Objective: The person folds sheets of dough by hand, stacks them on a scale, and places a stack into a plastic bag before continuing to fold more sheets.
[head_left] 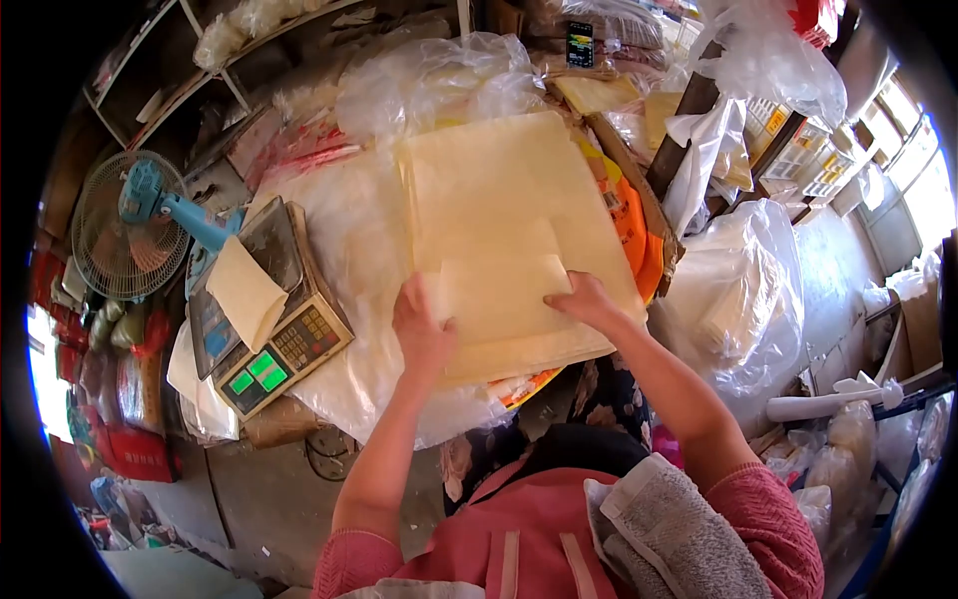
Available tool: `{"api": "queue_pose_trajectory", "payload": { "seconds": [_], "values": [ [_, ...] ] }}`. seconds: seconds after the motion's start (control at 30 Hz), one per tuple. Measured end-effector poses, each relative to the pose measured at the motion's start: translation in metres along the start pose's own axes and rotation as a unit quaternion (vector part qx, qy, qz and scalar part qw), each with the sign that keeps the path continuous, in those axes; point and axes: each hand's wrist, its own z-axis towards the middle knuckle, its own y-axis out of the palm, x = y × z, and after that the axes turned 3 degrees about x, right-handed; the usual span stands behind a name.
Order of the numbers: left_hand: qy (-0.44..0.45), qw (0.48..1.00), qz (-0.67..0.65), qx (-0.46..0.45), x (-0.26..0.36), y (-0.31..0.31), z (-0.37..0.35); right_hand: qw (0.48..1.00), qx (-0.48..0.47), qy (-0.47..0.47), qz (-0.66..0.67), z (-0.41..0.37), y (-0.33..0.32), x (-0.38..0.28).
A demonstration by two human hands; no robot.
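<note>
A stack of large pale yellow sheets (489, 190) lies on the plastic-covered work surface in front of me. On its lower part is a smaller pale sheet or folded piece (499, 295). My left hand (423, 324) grips the left edge of that piece, its fingers partly blurred and bent round the edge. At the opposite edge, my right hand (589, 300) pinches the piece between thumb and fingers. Whether either hand also holds larger sheets beneath cannot be made out.
A scale (277, 339) with green displays and a folded pale sheet (245, 294) on it stands at left, beside a fan (130, 225). Clear plastic (439, 85) is heaped behind the stack. A cardboard edge (639, 190) and a plastic bag (738, 299) are at right.
</note>
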Motion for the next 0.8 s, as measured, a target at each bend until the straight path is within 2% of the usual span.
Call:
{"api": "queue_pose_trajectory", "payload": {
  "seconds": [0.03,0.07,0.13,0.17,0.2,0.27,0.37,0.47,0.53,0.57,0.6,0.67,0.7,0.77,0.8],
  "values": [
    [0.106,0.985,0.133,0.017,0.011,-0.005,0.001,1.000,0.005,-0.006,-0.023,0.004,0.002,0.003],
    [0.105,0.983,0.138,-0.063,0.021,-0.008,0.000,0.999,0.011,-0.012,-0.045,0.007,0.003,0.005],
    [0.101,0.959,0.145,-0.221,0.035,-0.014,-0.005,0.987,0.094,-0.044,-0.124,-0.013,0.001,-0.028],
    [0.120,0.961,0.150,-0.201,0.031,-0.011,-0.006,0.976,0.135,-0.060,-0.162,-0.021,0.001,-0.039],
    [0.140,0.961,0.154,-0.181,0.022,-0.004,-0.008,0.954,0.141,-0.148,-0.219,-0.022,0.002,-0.039],
    [0.176,0.960,0.152,-0.157,0.004,0.006,-0.005,0.879,0.150,-0.316,-0.324,-0.024,0.002,-0.036],
    [0.198,0.961,0.115,-0.158,-0.022,0.001,0.011,0.877,-0.009,-0.283,-0.388,-0.028,-0.010,-0.031],
    [0.176,0.962,0.053,-0.204,-0.022,-0.032,0.029,0.877,-0.031,-0.382,-0.291,-0.005,-0.030,-0.003],
    [0.001,0.970,-0.085,-0.226,-0.011,-0.056,0.038,0.949,-0.117,-0.260,-0.136,-0.005,-0.051,-0.006],
    [-0.087,0.957,-0.152,-0.233,-0.009,-0.060,0.043,0.967,-0.158,-0.193,-0.056,-0.006,-0.056,-0.008],
    [-0.109,0.964,-0.166,-0.177,-0.008,-0.057,0.049,0.976,-0.062,-0.185,0.096,-0.007,-0.045,-0.004],
    [-0.154,0.968,-0.189,-0.063,-0.002,-0.046,0.062,0.996,0.005,-0.079,0.048,0.010,-0.039,-0.006],
    [-0.155,0.976,-0.151,-0.026,0.002,-0.036,0.068,0.999,0.039,-0.027,0.023,0.017,-0.036,-0.010],
    [-0.152,0.984,-0.076,0.049,0.007,-0.006,0.078,0.995,0.097,-0.016,-0.013,0.018,-0.030,-0.030],
    [-0.107,0.994,-0.001,0.019,0.004,0.010,0.080,0.993,0.112,-0.003,-0.023,0.021,-0.027,-0.034]
  ]
}}
